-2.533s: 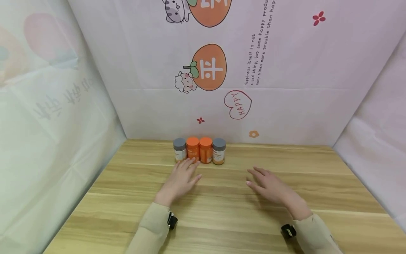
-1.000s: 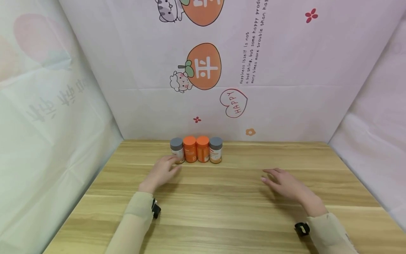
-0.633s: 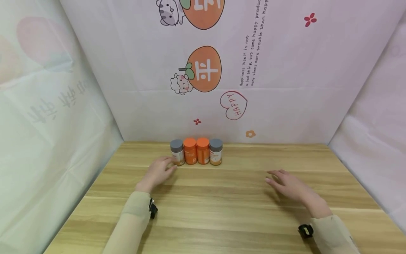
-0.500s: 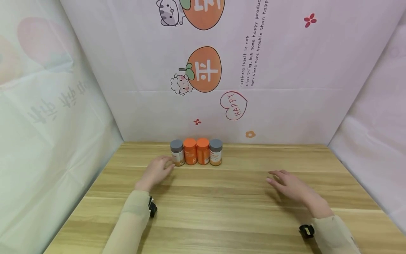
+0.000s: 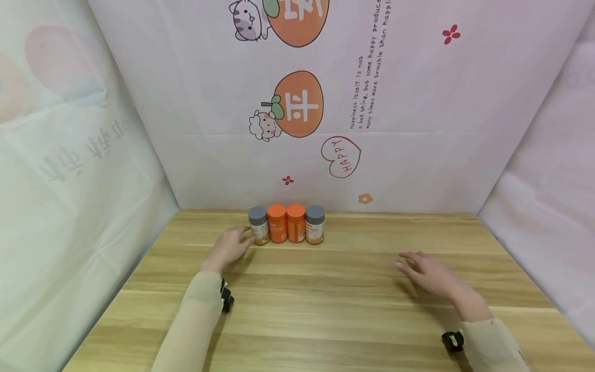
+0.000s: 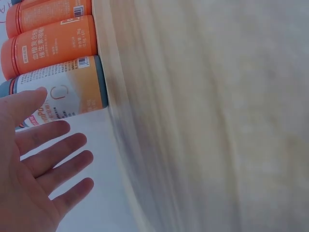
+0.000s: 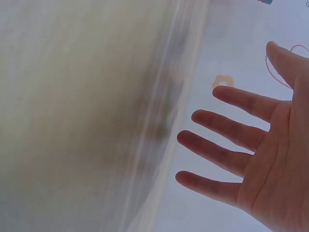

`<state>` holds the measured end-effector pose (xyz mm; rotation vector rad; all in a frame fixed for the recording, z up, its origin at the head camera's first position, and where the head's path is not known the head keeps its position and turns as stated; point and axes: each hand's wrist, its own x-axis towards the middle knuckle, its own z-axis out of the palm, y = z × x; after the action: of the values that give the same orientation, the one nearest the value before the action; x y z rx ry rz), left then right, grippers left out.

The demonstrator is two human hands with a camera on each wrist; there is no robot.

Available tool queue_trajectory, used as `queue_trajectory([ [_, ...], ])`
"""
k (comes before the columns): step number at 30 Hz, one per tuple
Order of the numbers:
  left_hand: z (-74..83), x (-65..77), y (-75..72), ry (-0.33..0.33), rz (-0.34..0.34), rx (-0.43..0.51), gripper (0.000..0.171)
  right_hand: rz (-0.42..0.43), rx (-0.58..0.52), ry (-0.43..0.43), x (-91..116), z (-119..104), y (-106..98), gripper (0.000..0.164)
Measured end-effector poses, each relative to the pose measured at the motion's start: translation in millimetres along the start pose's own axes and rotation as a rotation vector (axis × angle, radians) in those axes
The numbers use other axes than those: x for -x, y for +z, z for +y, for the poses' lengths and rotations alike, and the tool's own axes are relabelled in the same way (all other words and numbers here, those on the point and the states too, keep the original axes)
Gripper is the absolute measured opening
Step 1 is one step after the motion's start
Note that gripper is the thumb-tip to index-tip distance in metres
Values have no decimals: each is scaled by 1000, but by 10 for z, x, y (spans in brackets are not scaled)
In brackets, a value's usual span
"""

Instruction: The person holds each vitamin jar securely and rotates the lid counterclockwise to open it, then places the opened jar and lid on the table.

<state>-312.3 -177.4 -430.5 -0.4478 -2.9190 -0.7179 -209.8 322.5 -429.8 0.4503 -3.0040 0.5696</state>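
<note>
Several small supplement bottles stand upright side by side at the table's back edge. A grey-capped bottle point(image 5: 259, 225) with a white and orange label is at the left end. Two orange bottles come after it, the left one point(image 5: 278, 224) and the right one point(image 5: 296, 223). Another grey-capped bottle point(image 5: 315, 225) closes the row. My left hand point(image 5: 228, 246) is beside the leftmost bottle, its fingers spread; in the left wrist view the thumb overlaps that bottle's label, and contact is uncertain. Far to the right, my right hand point(image 5: 429, 275) hovers over the wood with fingers extended, holding nothing.
The wooden table point(image 5: 297, 310) meets a printed white backdrop point(image 5: 409, 155) behind the bottles. White sheets also hang at the left side point(image 5: 79, 217) and right side point(image 5: 548, 206). Each wrist carries a black strap device.
My left hand has gone from in front of the bottles to the left of the leftmost one. My right hand has drifted right. The bottles keep their row.
</note>
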Motion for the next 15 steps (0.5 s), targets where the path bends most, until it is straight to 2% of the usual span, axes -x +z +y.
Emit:
queue_trajectory([
  [10,-67,-120,80,-44,-26,93,60,22,-17,-4,20,105,12,54],
  [15,-93,-188,123,-63,-41,172,61,26,-15,2,35,149,-2,54],
])
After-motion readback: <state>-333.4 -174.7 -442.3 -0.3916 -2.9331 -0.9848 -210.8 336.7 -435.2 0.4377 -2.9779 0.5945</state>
